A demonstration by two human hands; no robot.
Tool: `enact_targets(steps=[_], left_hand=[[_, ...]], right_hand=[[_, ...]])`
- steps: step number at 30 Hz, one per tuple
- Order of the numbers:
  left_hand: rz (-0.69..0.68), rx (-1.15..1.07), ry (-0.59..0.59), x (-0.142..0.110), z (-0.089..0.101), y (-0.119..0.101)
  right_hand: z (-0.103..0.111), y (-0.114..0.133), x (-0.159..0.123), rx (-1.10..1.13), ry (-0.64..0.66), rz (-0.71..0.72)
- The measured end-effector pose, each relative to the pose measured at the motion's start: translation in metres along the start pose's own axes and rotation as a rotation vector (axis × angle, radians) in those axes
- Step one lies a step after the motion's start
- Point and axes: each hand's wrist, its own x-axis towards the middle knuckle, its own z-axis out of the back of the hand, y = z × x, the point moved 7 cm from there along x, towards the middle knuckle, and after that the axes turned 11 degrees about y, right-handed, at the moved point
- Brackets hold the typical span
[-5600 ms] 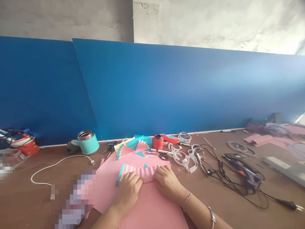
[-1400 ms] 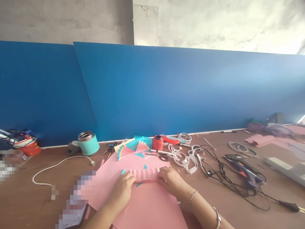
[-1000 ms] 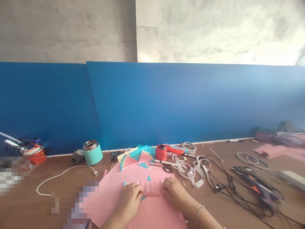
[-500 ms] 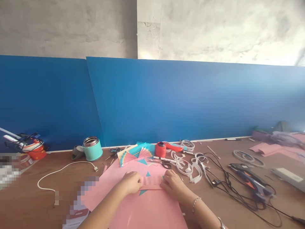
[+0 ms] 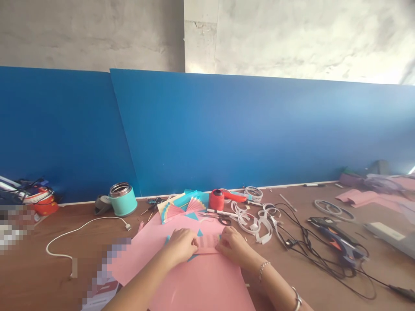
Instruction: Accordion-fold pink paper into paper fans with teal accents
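Between my two hands lies a narrow folded strip of pink paper (image 5: 207, 244), with pale bands across it. My left hand (image 5: 182, 244) pinches its left end, fingers curled. At the right end, my right hand (image 5: 231, 244) is closed on the strip in the same way. Both hands rest over a large pink sheet (image 5: 197, 285). Small blue paper triangles (image 5: 193, 216) lie on that sheet. Just beyond is a pleated pink paper fan (image 5: 181, 210) shaped like a bow, with yellow and blue edges. Scissors (image 5: 223, 220) lie past my right hand.
A turquoise jar (image 5: 125, 202) and a white cable (image 5: 74, 231) are on the left. Behind the sheet stands a red roll (image 5: 216, 200). White curled strips (image 5: 249, 218), a glue gun (image 5: 342, 246) and black cords (image 5: 308, 255) spread rightward. A blue partition (image 5: 227, 134) borders the table.
My hands have drawn slightly closer together on the pink strip, the left one shifting right. The whole view has shifted a little.
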Motion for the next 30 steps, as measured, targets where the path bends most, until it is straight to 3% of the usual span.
enact_targets(steps=[6,13,18,24,30], left_hand=[[-0.021,0.053,-0.018,0.001,-0.014,-0.002],[-0.001,0.097,0.046,0.0,-0.009,-0.002],[0.059,0.151,0.03,0.003,-0.005,-0.006],[-0.007,0.195,0.035,0.007,-0.003,-0.013],[-0.054,0.209,-0.05,-0.002,-0.011,-0.011]], right_hand=[[0.001,0.006,-0.008,0.105,0.063,0.135],[-0.001,0.002,-0.008,0.055,0.08,0.107],[-0.002,0.001,-0.004,-0.034,0.05,0.091],[0.002,-0.003,-0.003,-0.034,0.04,0.02],[0.005,0.003,-0.009,0.06,0.106,0.085]])
